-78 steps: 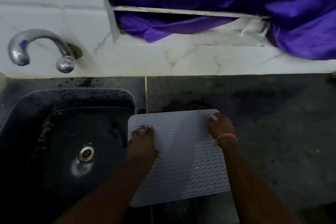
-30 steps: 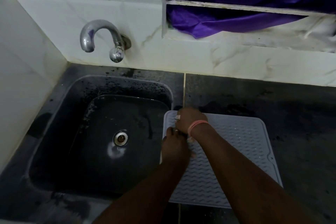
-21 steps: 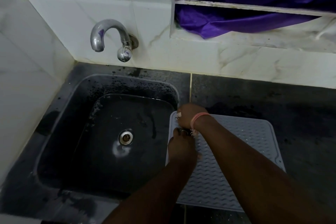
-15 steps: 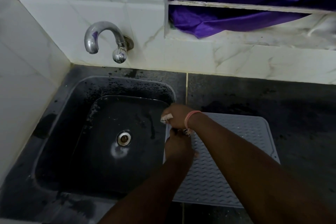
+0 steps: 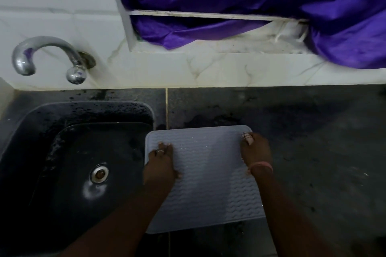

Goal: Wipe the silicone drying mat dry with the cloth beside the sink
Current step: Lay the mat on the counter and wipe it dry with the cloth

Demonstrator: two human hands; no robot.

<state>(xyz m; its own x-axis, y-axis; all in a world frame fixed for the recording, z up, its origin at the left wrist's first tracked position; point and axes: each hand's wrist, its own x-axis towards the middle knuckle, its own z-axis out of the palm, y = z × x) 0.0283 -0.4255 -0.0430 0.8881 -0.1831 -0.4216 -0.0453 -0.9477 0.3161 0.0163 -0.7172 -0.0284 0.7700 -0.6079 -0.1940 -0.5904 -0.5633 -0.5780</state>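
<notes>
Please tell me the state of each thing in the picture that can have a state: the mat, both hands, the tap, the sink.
silicone drying mat: flat on the counter beside the sink, droplets on it.
left hand: resting on the mat's left edge.
right hand: on the mat's far right corner, holding a small whitish thing.
tap: no water running.
sink: wet, with nothing in it.

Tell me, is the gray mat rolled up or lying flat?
Lying flat: the mat is spread on the dark counter, all its wavy ridges showing.
</notes>
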